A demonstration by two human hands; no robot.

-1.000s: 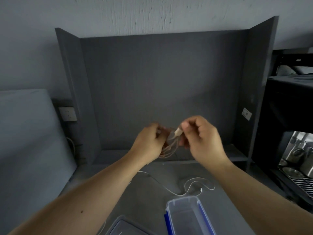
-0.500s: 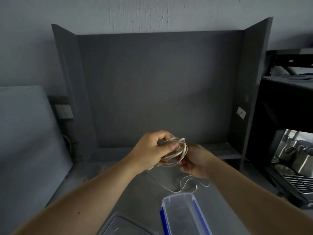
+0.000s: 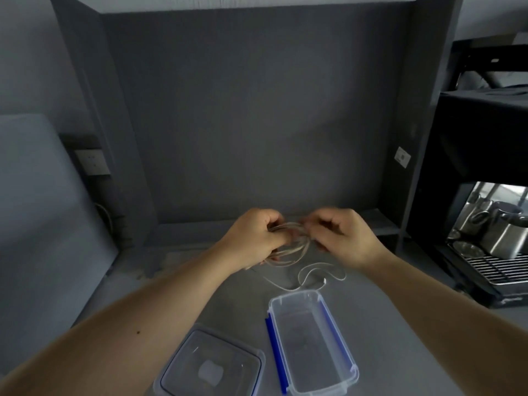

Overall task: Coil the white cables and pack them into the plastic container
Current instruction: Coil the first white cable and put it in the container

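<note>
Cable coil (image 3: 291,250), one; container (image 3: 311,344), one

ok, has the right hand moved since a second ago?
Yes, downward. The right hand was up against the grey screen's back panel, above its ledge; now it overlaps the ledge, pinching the right side of the white cable coil.

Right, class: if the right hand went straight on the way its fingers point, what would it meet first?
The right hand points leftward, so first the coiled thin white cable, which its fingers seem to pinch, then the left hand gripping the coil. Blur leaves contact uncertain.
</note>
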